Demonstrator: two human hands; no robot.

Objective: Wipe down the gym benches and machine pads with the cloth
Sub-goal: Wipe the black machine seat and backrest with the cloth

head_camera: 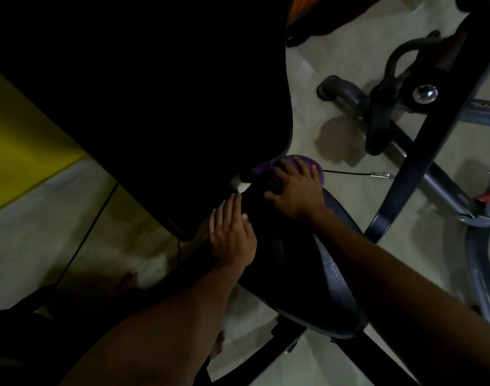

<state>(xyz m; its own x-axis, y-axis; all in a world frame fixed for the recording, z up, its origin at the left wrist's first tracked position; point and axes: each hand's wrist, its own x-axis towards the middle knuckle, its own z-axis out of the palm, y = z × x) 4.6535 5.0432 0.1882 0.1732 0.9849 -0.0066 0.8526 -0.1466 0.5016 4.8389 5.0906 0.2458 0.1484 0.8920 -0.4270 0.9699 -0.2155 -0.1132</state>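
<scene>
- Pressing the purple cloth [317, 169] onto the far end of the seat pad [294, 271], your right hand [296, 190] lies spread over it. Its fingers are apart and nearly straight, not curled round the fabric.
- The cloth sticks out past your fingertips and to the right of the hand; the rest is hidden under your palm.
- A ring [306, 170] shows on one finger of that hand.
- Your left hand [232, 235] rests flat just beside the right one and nearer to you, on the pad's left edge. Its fingers are straight and together, holding nothing.
- Beyond the cloth and to its left rises the big black back pad [154, 107], very dark; you cannot tell whether it touches the cloth.
- Right of your right hand, a thin cable [349, 173] with a metal tip lies on the pale floor [322, 79], near the cloth.
- Farther right, a black curved bar [430, 162] crosses a grey frame [483, 274].
</scene>
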